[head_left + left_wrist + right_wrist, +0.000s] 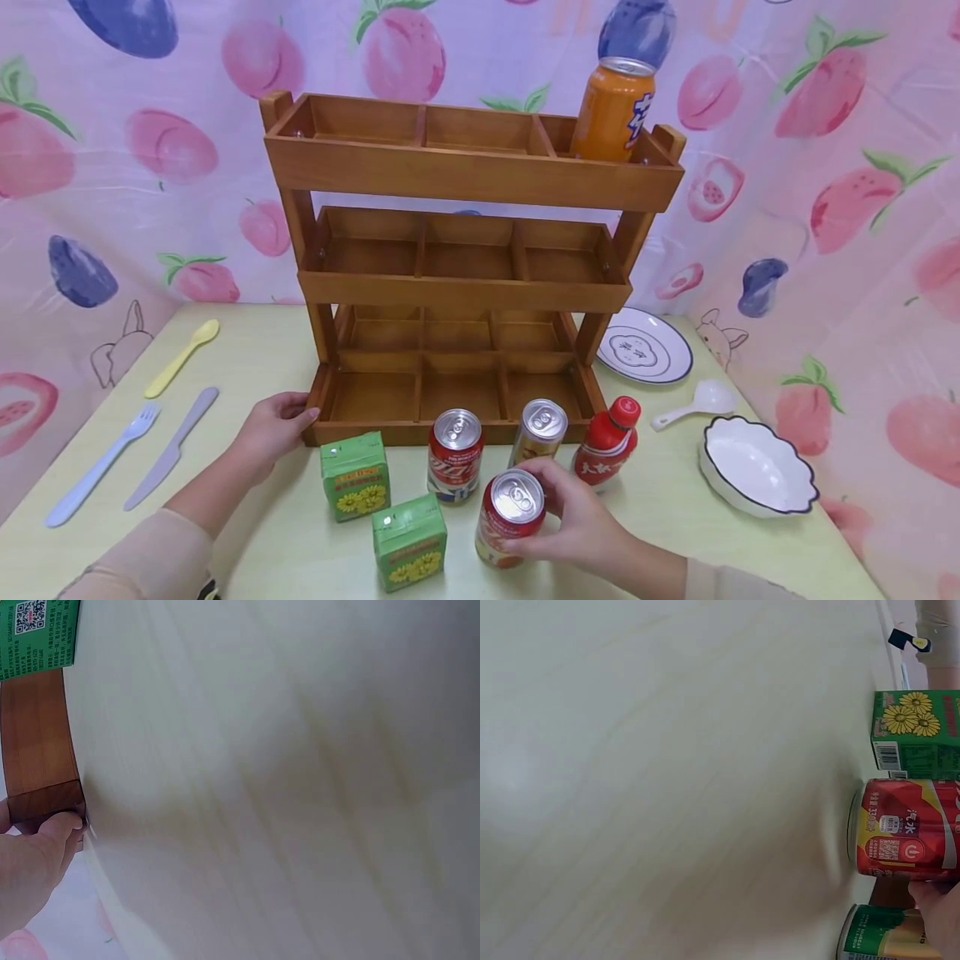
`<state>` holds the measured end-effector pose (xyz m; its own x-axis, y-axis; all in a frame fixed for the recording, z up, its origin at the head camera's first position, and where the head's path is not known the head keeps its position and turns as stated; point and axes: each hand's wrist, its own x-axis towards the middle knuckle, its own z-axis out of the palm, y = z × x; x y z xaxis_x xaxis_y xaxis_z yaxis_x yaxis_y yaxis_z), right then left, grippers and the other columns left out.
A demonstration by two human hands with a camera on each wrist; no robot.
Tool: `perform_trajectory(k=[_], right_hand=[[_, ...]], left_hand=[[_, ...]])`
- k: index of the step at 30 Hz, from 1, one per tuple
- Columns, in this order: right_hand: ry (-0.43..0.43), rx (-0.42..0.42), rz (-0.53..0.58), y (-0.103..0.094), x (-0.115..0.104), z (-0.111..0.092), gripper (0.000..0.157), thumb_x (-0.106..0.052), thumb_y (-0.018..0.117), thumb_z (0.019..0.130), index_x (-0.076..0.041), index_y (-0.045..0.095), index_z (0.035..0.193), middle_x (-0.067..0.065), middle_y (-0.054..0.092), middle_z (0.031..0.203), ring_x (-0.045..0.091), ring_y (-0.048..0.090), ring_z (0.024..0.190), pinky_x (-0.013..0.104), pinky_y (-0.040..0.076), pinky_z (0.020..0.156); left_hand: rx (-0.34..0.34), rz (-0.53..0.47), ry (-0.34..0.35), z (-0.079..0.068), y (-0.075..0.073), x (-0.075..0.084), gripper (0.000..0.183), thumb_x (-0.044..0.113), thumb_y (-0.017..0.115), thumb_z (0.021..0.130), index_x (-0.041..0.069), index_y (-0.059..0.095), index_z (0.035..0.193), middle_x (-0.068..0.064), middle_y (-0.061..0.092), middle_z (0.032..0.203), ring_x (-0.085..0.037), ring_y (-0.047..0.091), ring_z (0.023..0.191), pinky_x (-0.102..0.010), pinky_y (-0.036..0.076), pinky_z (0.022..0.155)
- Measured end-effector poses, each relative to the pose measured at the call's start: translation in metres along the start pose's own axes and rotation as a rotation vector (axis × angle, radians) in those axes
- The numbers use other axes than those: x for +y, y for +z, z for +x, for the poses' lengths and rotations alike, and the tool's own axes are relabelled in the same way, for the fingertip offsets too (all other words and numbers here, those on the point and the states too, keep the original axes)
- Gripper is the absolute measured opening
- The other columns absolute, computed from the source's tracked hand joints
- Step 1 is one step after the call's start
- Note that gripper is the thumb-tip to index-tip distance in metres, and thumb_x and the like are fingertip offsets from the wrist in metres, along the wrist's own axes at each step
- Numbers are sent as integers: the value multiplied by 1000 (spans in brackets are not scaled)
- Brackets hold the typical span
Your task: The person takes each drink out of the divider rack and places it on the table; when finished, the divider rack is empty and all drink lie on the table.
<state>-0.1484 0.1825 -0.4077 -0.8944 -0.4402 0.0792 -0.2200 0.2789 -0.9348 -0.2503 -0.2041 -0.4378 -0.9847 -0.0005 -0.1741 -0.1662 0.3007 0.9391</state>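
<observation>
My left hand [272,432] grips the lower left front corner of a three-tier wooden rack [465,185]; in the left wrist view its thumb and fingers close around that wooden end [43,799]. With my right hand [585,523] I hold a red soda can [501,527], thumb on the near side and fingers behind. The right wrist view shows the same can [904,829] upright, low by the table. Behind it are another red can [455,462], a gold can [542,429] and a red bottle [606,442]. Two green drink cartons [356,479] stand to its left.
An orange can [611,112] occupies the rack's top right compartment. At left lie a yellow spoon [180,360], a blue fork [105,467] and a grey knife [172,450]. A plate [648,346], white spoon [705,402] and scalloped bowl [757,467] are at right.
</observation>
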Motion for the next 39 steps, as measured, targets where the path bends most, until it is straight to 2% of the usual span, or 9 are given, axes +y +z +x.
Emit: perform_trajectory(k=[3,7,12,16,20,23,30,34,39], right_hand=[[5,-9,-30,1,1,0,65,-23,82,63,-17,46,118,-3,57,111,16,54,103,27,43,88],[-194,-17,-181,-4,-22,-1,72,-23,81,64,-11,44,124,-1,53,121,20,51,109,32,43,88],[-517,75,-319,-33,-106,13,63,1,76,67,8,43,121,14,50,124,32,48,110,40,44,85],[-638,259,-196,-82,-177,47,54,10,68,72,11,43,120,17,50,123,31,45,113,38,40,91],[-499,531,-71,-139,-231,90,57,-6,71,75,0,42,124,12,48,127,19,43,117,26,34,96],[-279,672,-116,-175,-254,122,73,-24,76,71,-10,37,130,4,42,134,11,39,120,18,31,96],[194,658,-351,-208,-261,174,101,-56,74,58,-18,24,137,3,31,138,15,33,124,28,29,100],[242,613,-361,-210,-255,184,100,-57,75,54,-14,32,133,6,40,127,20,43,114,31,34,97],[170,617,-230,-210,-250,188,93,-45,82,52,-15,39,129,4,46,123,19,49,110,30,38,94]], left_hand=[[-1,0,-2,0,-1,0,47,14,50,92,-10,35,129,-29,42,125,-35,46,110,-39,45,84],[-2,1,0,-1,0,1,47,14,51,92,-10,35,129,-29,43,124,-35,47,109,-39,45,84],[1,15,-3,-3,-1,2,47,13,51,92,-11,35,129,-30,43,125,-36,47,109,-40,45,84],[1,8,-4,-1,-3,2,47,13,51,92,-11,35,129,-30,42,124,-36,47,109,-38,45,84],[-8,-8,-13,1,-3,3,47,14,51,91,-11,35,129,-30,42,125,-36,47,109,-37,45,84],[-8,-12,-20,0,-1,3,47,13,51,91,-11,34,129,-30,42,125,-35,47,109,-37,45,84],[-3,-20,-9,-2,1,2,46,11,51,91,-12,36,127,-31,43,123,-34,49,106,-36,46,83],[-2,-21,-18,-1,0,2,46,12,51,91,-11,35,128,-30,43,124,-33,48,107,-36,46,84],[5,-12,-21,1,1,4,46,12,51,91,-11,35,128,-30,43,124,-34,48,108,-35,46,83]])
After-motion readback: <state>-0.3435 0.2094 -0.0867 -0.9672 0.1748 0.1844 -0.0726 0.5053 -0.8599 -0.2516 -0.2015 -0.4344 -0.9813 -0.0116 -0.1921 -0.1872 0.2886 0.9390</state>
